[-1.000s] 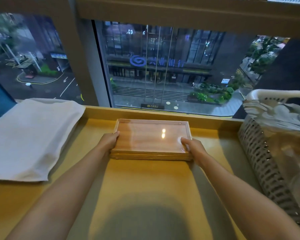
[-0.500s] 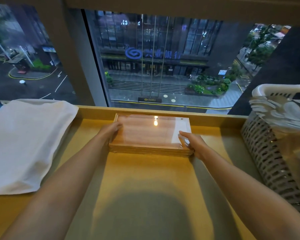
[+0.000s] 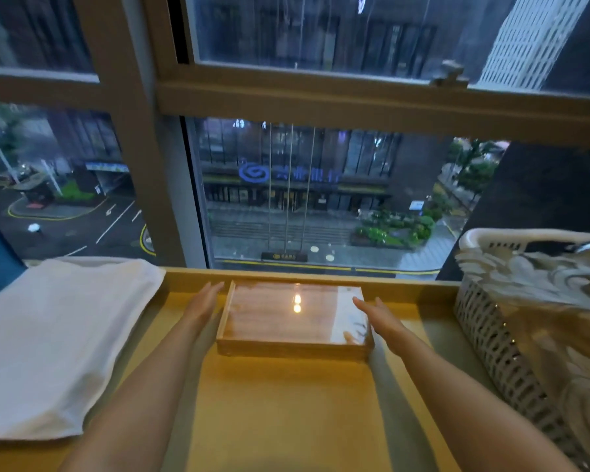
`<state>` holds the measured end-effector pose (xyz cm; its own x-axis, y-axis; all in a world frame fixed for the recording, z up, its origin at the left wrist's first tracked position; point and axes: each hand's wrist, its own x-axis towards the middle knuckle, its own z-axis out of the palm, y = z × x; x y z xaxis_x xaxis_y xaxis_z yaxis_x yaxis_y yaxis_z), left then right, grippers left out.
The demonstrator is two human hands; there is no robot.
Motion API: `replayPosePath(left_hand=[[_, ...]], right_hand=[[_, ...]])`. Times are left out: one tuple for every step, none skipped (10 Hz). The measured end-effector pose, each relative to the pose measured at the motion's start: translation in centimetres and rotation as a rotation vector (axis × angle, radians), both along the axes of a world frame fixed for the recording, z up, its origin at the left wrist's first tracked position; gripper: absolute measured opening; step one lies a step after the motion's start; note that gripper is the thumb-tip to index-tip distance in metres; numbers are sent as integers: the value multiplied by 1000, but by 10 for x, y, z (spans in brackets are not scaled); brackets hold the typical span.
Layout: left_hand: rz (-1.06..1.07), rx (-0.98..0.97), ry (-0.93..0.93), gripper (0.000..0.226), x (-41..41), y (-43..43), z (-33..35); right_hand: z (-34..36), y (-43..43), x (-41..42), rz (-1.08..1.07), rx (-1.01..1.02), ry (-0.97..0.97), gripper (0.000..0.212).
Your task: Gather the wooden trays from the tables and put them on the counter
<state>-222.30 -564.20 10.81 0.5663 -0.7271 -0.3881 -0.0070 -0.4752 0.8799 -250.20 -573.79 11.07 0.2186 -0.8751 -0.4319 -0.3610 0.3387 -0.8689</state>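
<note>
Here, 1 wooden tray point(image 3: 286, 318) flat on the yellow worktop point(image 3: 286, 410), pushed to the far edge against the raised lip under the window point(image 3: 321, 199). Glossy inside, with 2 small light spots reflected near the middle and a pale sheen over the right part.

Left hand point(image 3: 203, 303) just beside the tray's left side, palm turned toward it, fingers point(image 3: 213, 288) stretched out straight and loosely together, holding nothing. Cannot tell whether touching the rim or a hair off it.

Right hand point(image 3: 380, 316) just beside the tray's right side, likewise flat and spread open, fingers pointing far and slightly left, nothing in its grasp. Fingertips near the tray's far right corner, contact unclear.

Both bare forearms reaching in from the near edge, 1 on each side of the tray.

Folded white towel point(image 3: 58, 338) on the left of the worktop, well apart from the tray. White slatted basket point(image 3: 491, 338) at the right, with patterned cloth point(image 3: 542, 291) draped over it.
</note>
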Motion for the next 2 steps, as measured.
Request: replayPosePath(left_hand=[[-136,61,-425,58,8,3,15],[-225,113,-797,61,11,1,30]], right_hand=[[22,1,8,33,-159,84,77],[43,7,18,59,-302,196,77]])
